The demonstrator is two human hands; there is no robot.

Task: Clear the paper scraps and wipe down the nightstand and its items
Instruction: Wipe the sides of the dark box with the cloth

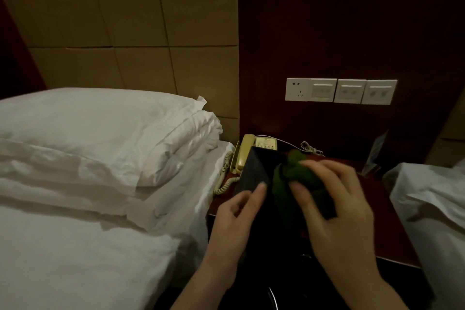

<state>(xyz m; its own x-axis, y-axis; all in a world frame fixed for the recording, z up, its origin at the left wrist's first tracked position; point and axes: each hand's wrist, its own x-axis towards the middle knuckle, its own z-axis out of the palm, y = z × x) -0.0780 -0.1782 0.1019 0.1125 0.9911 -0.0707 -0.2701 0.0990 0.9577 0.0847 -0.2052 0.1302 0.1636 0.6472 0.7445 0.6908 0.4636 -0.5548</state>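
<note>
Above the dark red wooden nightstand (392, 229), my left hand (239, 216) grips the left edge of a flat black folder-like item (256, 171), which is tilted up. My right hand (334, 204) presses a bunched green cloth (289, 171) against the item's dark face. A beige corded telephone (247, 151) stands at the back left of the nightstand, partly hidden behind the black item. No paper scraps are visible; the hands and the item cover much of the top.
A bed with white pillows (100, 133) lies to the left, and another white-sheeted bed (432, 206) to the right. A white socket and switch panel (339, 92) sits on the dark wall. A thin cord (310, 148) and a small standing card (376, 156) are at the nightstand's back.
</note>
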